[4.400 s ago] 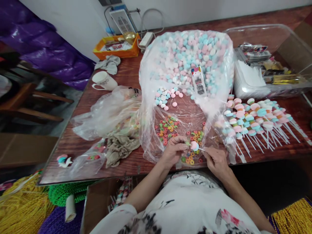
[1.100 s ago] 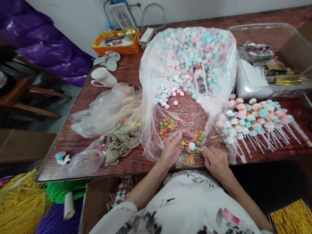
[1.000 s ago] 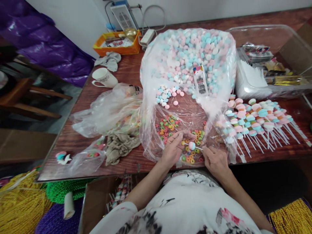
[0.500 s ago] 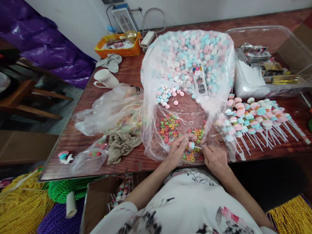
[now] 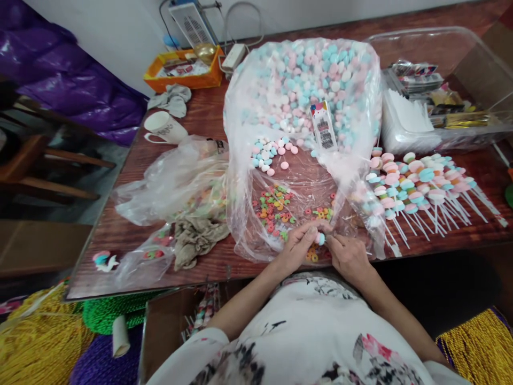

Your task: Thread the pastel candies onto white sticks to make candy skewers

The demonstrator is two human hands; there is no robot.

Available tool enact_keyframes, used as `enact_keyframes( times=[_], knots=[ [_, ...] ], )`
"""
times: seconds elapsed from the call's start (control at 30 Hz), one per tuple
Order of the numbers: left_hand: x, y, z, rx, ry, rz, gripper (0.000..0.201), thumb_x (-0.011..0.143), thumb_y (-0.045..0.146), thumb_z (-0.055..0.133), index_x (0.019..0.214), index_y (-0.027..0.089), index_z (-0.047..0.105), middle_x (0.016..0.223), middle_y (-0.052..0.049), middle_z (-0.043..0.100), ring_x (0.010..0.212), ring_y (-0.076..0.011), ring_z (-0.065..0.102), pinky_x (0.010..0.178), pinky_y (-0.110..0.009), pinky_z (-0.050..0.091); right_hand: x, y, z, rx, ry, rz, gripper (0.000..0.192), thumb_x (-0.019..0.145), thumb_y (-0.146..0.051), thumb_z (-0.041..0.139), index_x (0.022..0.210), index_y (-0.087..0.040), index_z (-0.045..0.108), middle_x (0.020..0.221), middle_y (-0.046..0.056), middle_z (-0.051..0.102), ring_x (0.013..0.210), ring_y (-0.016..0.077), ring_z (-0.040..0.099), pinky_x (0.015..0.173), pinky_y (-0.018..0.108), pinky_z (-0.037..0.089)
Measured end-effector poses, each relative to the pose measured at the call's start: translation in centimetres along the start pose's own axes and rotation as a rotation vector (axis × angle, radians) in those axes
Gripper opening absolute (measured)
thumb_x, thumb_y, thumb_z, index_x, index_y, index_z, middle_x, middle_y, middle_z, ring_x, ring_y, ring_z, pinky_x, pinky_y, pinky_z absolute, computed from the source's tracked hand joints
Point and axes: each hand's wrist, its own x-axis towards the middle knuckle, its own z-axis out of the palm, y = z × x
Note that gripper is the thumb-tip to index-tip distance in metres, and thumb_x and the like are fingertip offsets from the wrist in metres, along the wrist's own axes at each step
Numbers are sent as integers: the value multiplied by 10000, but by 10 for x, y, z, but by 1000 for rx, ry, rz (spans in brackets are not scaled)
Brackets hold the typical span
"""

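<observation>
Pinching a seemingly unfinished marshmallow stick in left hand and right hand near the front edge of the surface; apparently done with filled sticks farther right, with loose rings and loose marshmallows remaining.

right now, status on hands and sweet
Left hand, right hand closed around pink-and-blue rounded sweet. Fingers partly hide it. Small multicoloured rings nearby.

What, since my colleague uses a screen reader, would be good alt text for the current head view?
A person's left hand and right hand hold a small pink-and-blue piece between them over a table. Beyond lie loose colored rings and a large clear bag of pastel pieces; decorated sticks lie to the right, a white mug to the left.
</observation>
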Motion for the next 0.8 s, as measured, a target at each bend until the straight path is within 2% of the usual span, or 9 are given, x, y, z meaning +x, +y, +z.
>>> enact_keyframes(
  times=[0.1,0.2,0.33,0.47,0.57,0.67,0.8],
  knots=[
    [1,7,-7,31,61,60,344,873,457,619,1069,195,727,1076,-86,730,1062,-222,641,1018,-370,453,0,4,-3,126,60,50,226,958,-142,435,976,-141,660,685,40,619,611,143,555,600,259,393],
    [0,12,-18,-31,117,47,302,820,370,706,1073,207,716,1052,-73,735,996,-207,669,933,-352,517,-1,6,-5,182,98,62,233,956,-129,427,957,-135,660,669,38,600,605,145,549,598,261,405],
    [-4,12,-23,-102,107,-27,331,757,303,770,1068,206,713,994,-63,746,868,-183,692,802,-316,561,-2,5,-6,219,128,70,238,947,-129,437,1005,-135,668,671,37,600,595,144,542,596,263,419],
    [-6,10,-22,-64,103,-71,317,723,256,796,1026,194,728,913,-51,746,799,-164,678,698,-269,551,-5,6,-4,266,127,98,255,942,-145,469,1083,-145,681,676,31,601,598,138,548,594,255,425],
    [-5,12,-26,59,154,-11,256,726,247,789,973,198,746,868,-38,737,766,-159,659,697,-274,540,-7,11,-4,265,130,141,274,944,-171,489,1135,-163,684,689,36,612,627,144,571,617,256,441],
    [-6,14,-34,308,161,111,158,739,217,770,897,212,766,841,-34,731,776,-167,643,755,-285,513,-9,15,-9,292,194,190,285,943,-169,489,1160,-171,674,750,56,653,665,155,601,643,266,466],
    [-13,11,-42,612,1,184,123,812,207,692,911,228,761,837,-50,718,793,-181,624,773,-302,468,-9,17,-17,442,372,289,233,946,-183,496,1083,-176,684,697,35,634,607,153,583,608,281,480]
  ],
)
